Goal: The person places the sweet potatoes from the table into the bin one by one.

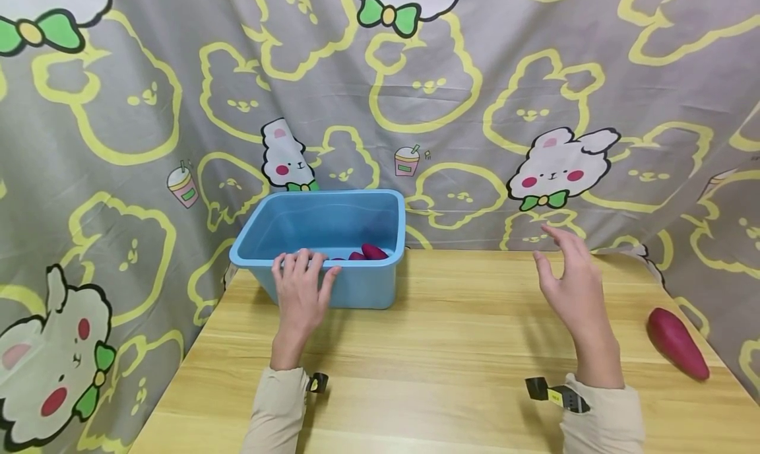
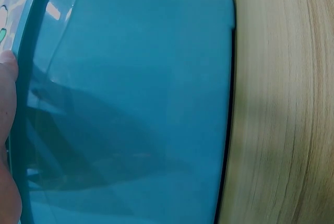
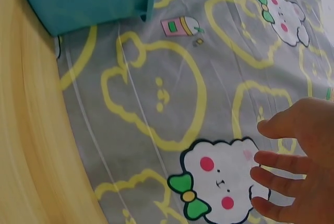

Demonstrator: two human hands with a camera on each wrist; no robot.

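Observation:
My left hand (image 1: pixel 299 288) grips the near rim of a blue plastic bin (image 1: pixel 380 289), its fingers hooked over the edge. In the left wrist view the bin's outer wall (image 2: pixel 130 88) fills most of the picture, with part of the hand at the rim on the left. Inside the bin lie several sweet potatoes (image 1: pixel 374 251) with purple-red skin, partly hidden by the near wall. My right hand (image 1: pixel 572 286) is held above the table with fingers apart and nothing in it. To its right, another sweet potato (image 1: pixel 678 343) lies on the table.
The bin stands at the back left of a light wood table (image 1: pixel 451 361). Behind and beside the table hangs a grey curtain (image 1: pixel 451 196) with yellow outlines and white cartoon animals. Each wrist wears a small black camera, such as the right one (image 1: pixel 537 389).

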